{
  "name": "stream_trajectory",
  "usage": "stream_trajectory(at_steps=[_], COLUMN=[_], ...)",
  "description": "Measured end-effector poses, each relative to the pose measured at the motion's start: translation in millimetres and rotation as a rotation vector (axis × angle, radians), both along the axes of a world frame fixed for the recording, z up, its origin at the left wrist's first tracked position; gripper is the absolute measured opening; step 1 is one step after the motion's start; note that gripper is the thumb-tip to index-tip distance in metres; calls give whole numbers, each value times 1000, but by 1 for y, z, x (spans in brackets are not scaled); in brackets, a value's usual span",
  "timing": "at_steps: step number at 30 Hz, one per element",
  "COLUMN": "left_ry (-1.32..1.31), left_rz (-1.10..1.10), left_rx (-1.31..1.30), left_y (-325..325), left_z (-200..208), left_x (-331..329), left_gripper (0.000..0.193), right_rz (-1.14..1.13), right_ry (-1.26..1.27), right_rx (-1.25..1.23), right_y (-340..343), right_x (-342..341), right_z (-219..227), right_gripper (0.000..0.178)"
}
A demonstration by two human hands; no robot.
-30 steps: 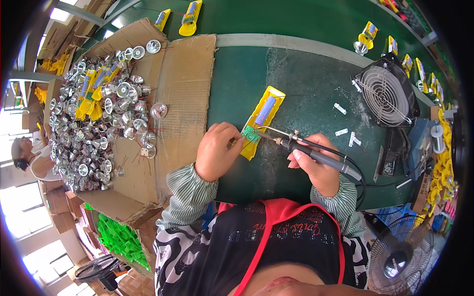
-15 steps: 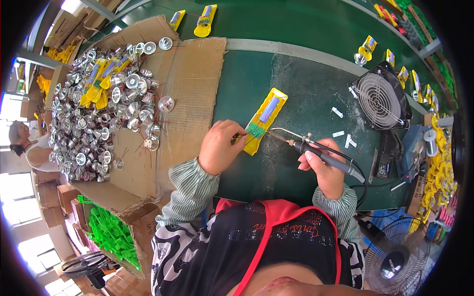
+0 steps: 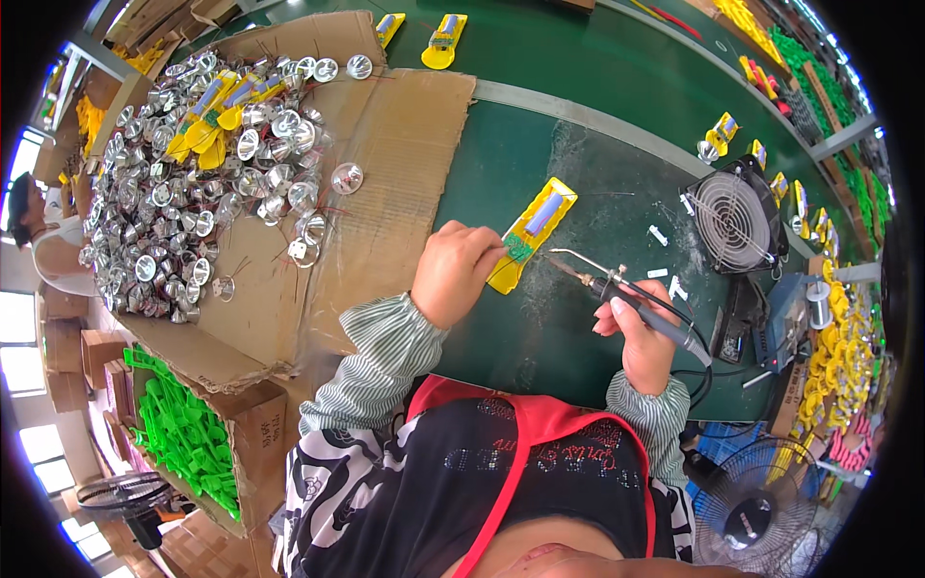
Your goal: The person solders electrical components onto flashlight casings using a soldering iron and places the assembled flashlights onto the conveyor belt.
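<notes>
In front of me on the green bench lies a long yellow plastic casing (image 3: 503, 279), tilted, with a blue-violet battery cell (image 3: 545, 214) in its far half. A small green circuit board (image 3: 518, 249) sits nearer to me in the casing. My left hand (image 3: 453, 275) is closed in a pinch at the board's left edge; what its fingertips hold, if anything, is too small to make out. My right hand (image 3: 638, 337) grips a soldering iron (image 3: 617, 297) with a thin bent metal tube fixed along it. The iron's tip is just right of the board, apart from it.
Left, a cardboard box (image 3: 385, 173) holds many silvery reflector cups (image 3: 207, 226) and several yellow casings. Below it stands a box of green plastic parts (image 3: 183, 429). Right are a square fan (image 3: 732, 214), small white pieces (image 3: 658, 235), and a solder spool (image 3: 819, 306).
The whole view has shifted a little. My left fingertips have moved up along the board's left edge. The iron's tip has drawn slightly away from the board.
</notes>
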State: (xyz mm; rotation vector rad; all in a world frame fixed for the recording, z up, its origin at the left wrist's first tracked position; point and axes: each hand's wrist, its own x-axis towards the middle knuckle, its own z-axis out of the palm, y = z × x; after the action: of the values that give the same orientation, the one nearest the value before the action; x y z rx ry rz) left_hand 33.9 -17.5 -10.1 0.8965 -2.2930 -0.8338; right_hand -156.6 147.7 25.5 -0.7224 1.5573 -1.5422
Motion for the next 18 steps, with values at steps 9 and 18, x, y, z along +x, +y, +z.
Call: stream_trajectory(at_steps=[9, 18], left_ry=[-73, -73], left_rz=[-27, -52], left_rx=[-140, -80], left_y=[8, 5], left_z=[-5, -3], left_x=[-3, -2], left_gripper=[6, 7], right_rz=[49, 92], right_ry=[-26, -73], right_rx=[15, 52], right_y=[-12, -22], right_x=[6, 6], right_z=[-8, -14], right_gripper=[16, 16])
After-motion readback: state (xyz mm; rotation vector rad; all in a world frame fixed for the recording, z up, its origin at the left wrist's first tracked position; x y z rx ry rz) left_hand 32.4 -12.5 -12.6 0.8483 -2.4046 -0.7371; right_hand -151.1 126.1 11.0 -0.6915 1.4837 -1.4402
